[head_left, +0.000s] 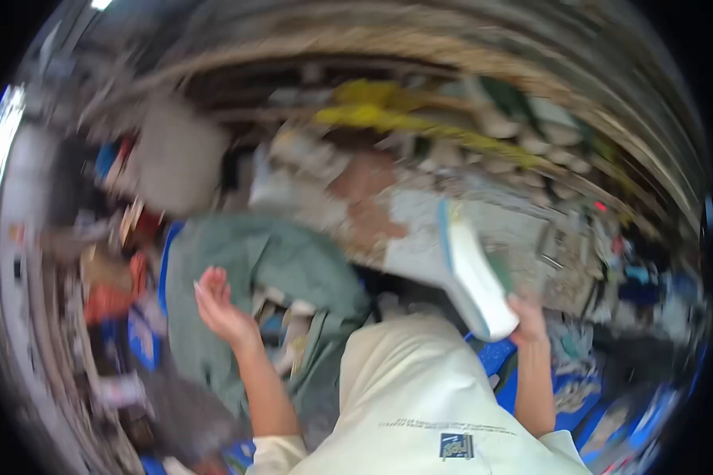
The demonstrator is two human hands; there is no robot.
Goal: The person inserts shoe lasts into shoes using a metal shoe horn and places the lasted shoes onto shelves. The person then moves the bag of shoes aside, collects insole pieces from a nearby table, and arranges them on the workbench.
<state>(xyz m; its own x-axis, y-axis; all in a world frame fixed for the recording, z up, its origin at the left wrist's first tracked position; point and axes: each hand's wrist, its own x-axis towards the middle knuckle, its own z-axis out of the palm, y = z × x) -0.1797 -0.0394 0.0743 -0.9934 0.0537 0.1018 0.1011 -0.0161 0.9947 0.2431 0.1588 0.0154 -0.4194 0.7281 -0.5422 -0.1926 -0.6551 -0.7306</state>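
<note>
My right hand (527, 317) grips the near end of a white shoe sole (482, 289), or a sole-shaped piece, with a blue edge along its left side and a patch of green on its right. The piece stretches up and away over the workbench, blurred by motion. My left hand (222, 305) is raised over a green cloth (214, 245), its fingers loosely bent and apart with nothing in them. Beside that hand, a gap in the cloth shows several pale pieces (297, 336), too blurred to name.
A worn, littered workbench (420, 226) lies ahead. Behind it runs a shelf with a yellow edge (420, 123), holding several pale and dark green pieces. Blue containers (574, 396) stand low at the right. A grey rounded bundle (178, 150) sits at the back left.
</note>
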